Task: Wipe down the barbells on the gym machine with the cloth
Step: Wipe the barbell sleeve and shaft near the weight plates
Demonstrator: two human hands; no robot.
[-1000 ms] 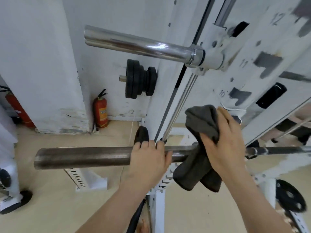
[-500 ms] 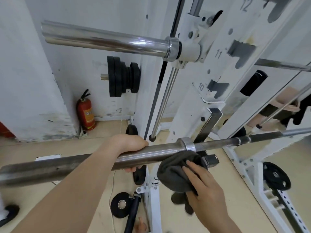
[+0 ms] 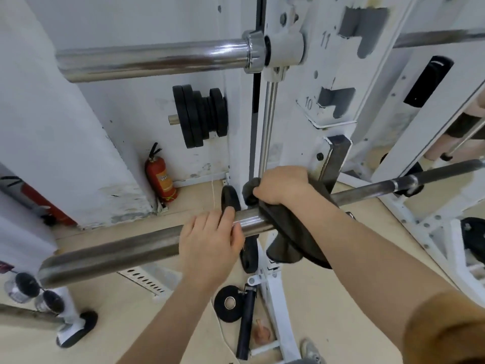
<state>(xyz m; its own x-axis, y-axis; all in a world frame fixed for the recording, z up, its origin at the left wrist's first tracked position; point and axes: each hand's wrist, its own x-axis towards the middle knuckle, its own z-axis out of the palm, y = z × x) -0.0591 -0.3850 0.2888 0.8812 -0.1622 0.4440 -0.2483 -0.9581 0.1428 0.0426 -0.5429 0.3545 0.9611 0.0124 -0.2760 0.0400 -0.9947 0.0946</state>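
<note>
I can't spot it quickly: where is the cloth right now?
The dark cloth is draped over the lower barbell, right of centre in the head view, gripped by the right hand, just right of the left hand.

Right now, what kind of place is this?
Most likely a gym's weight area: a barbell resting on a white numbered rack, black weight plates stored on a peg, and a chrome bar on guide rods.

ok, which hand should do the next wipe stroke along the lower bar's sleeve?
Right. The right hand already grips the dark cloth, draped over the lower barbell at the inner end of its sleeve. The left hand is bare, wrapped around the sleeve beside the cloth, better suited to steadying.
</note>
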